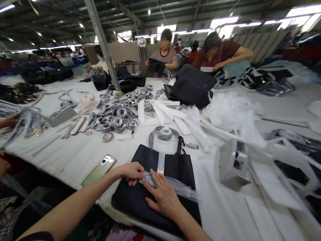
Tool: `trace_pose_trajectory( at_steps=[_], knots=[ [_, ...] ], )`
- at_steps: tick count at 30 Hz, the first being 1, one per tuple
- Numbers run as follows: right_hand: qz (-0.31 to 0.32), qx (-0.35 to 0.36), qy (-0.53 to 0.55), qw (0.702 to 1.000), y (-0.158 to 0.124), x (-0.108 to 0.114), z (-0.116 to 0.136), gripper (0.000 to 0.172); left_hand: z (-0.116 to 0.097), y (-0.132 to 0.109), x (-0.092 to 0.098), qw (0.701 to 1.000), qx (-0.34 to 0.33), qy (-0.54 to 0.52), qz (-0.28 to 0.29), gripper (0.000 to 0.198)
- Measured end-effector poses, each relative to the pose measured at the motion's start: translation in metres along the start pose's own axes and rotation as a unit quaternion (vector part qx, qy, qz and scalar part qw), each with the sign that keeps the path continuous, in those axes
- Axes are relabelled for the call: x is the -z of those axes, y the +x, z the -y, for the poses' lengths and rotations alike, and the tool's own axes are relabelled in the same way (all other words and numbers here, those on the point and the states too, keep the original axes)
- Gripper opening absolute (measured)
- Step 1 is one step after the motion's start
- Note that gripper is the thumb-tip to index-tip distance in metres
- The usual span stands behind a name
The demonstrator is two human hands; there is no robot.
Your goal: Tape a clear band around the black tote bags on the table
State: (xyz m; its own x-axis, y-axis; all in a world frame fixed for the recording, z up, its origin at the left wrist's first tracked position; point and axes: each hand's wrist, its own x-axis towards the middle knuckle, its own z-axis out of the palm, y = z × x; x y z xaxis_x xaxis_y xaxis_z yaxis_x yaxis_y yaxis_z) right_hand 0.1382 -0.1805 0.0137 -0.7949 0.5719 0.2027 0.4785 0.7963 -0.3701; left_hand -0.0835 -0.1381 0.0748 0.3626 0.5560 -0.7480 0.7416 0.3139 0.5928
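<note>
A black handbag (175, 167) lies flat at the table's front edge, with a white strip (161, 160) running down over its top. Across its front stretches a strip of clear plastic film (184, 190). My left hand (132, 172) pinches the left end of this film, fingertips closed. Flat on the film and the bag rests my right hand (163, 192), its fingers stretched out. Above the bag lies a wrapped, coiled grey strap (165, 133), beside the bag's upright black handle (180, 145).
A phone (100, 169) lies left of the bag. A white tape dispenser (233, 164) stands right. Beyond are heaped wrapped straps (120, 113), white foam pieces (163, 112), crumpled plastic (230, 108) and a black bag (194, 85). A metal post (104, 45) rises behind. Co-workers (165, 55) work across the table.
</note>
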Motion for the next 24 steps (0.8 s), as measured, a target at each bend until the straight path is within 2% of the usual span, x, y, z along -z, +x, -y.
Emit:
trace_pose_trajectory(
  at_steps=[4, 10, 12, 17, 20, 22, 24],
  knots=[
    [-0.005, 0.005, -0.002, 1.000, 0.000, 0.000, 0.000, 0.057, 0.003, 0.004, -0.002, 0.999, 0.019, 0.030, -0.038, 0.036],
    [0.008, 0.054, 0.007, 0.998, 0.000, 0.002, -0.001, 0.051, -0.001, 0.006, -0.010, 0.993, 0.023, 0.064, -0.091, 0.027],
    [0.008, 0.049, 0.014, 0.999, 0.001, 0.003, -0.001, 0.050, 0.000, 0.007, -0.007, 0.994, 0.024, 0.065, -0.085, 0.025],
    [-0.001, 0.035, 0.025, 0.999, 0.003, 0.003, 0.000, 0.049, 0.001, 0.004, 0.013, 0.998, 0.043, 0.043, -0.008, 0.011],
    [-0.008, 0.039, 0.022, 0.999, 0.004, 0.003, 0.000, 0.050, 0.000, 0.001, 0.020, 0.998, 0.053, 0.032, 0.009, 0.010],
    [-0.005, 0.039, 0.021, 0.999, 0.004, 0.003, 0.000, 0.052, -0.002, -0.001, 0.021, 0.998, 0.059, 0.031, 0.006, 0.019],
    [0.004, 0.036, 0.026, 0.999, 0.004, 0.004, 0.000, 0.051, -0.004, -0.001, 0.021, 0.997, 0.066, 0.036, -0.003, 0.036]
  ],
)
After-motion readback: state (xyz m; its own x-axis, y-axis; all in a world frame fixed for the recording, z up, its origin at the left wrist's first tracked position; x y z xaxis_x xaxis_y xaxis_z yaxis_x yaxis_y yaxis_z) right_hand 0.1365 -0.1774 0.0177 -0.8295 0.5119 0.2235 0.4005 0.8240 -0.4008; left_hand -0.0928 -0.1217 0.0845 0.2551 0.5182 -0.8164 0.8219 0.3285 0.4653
